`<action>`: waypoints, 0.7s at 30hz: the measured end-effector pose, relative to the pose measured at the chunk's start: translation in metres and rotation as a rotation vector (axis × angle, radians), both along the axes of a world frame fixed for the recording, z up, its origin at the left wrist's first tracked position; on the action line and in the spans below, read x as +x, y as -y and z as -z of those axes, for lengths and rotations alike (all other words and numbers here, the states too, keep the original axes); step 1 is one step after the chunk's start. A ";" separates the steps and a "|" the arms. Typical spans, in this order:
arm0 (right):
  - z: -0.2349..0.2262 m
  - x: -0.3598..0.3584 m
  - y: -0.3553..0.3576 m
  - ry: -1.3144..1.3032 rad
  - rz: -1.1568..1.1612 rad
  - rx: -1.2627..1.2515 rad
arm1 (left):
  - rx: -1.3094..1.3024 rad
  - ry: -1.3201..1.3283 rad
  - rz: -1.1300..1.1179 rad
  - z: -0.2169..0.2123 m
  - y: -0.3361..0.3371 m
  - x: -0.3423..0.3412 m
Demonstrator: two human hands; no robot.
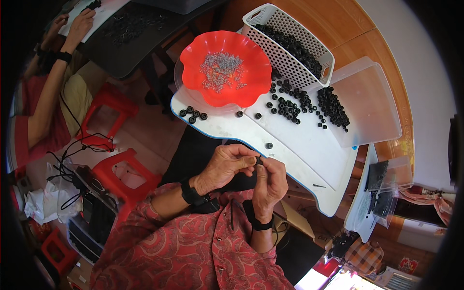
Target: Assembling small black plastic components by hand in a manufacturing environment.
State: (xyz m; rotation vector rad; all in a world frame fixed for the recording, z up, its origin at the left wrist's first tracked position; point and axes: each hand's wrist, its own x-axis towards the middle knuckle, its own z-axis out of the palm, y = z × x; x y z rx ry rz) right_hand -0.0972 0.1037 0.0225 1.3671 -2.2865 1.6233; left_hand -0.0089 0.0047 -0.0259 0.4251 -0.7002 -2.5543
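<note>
My left hand [224, 165] and my right hand [270, 183] meet just off the near edge of the white table [309, 166]. Both are closed, fingertips pinching a small black part [259, 160] between them. Fingers cover most of it, so its full shape is hidden. A single black round piece [269, 145] lies on the table just beyond my hands. Farther off, a red scalloped bowl [193, 72] holds many tiny shiny clear or metallic pieces [222, 70]. Loose black round pieces [288, 110] are scattered to the right of the bowl, and several more [193, 115] sit by its near left side.
A white perforated basket [290, 53] full of black pieces stands at the back. Beside it, a clear plastic bin [372, 104] lies with black pieces at its mouth. Red stools [126, 176] stand at left, near another person's arm [46, 106] at a dark table [130, 43].
</note>
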 end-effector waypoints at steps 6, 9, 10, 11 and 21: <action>0.002 -0.004 -0.002 -0.039 -0.039 0.064 | -0.111 0.099 -0.013 -0.004 0.001 0.003; 0.002 -0.007 -0.004 -0.045 -0.056 0.116 | -0.241 0.190 -0.003 -0.009 0.004 0.003; 0.002 -0.008 -0.005 -0.033 -0.066 0.144 | -0.307 0.234 0.002 -0.011 0.003 0.003; 0.002 -0.009 -0.005 -0.037 -0.063 0.138 | -0.375 0.279 0.004 -0.012 0.002 0.003; 0.008 -0.003 -0.003 -0.020 -0.128 0.235 | -0.444 0.356 0.058 -0.008 0.003 0.008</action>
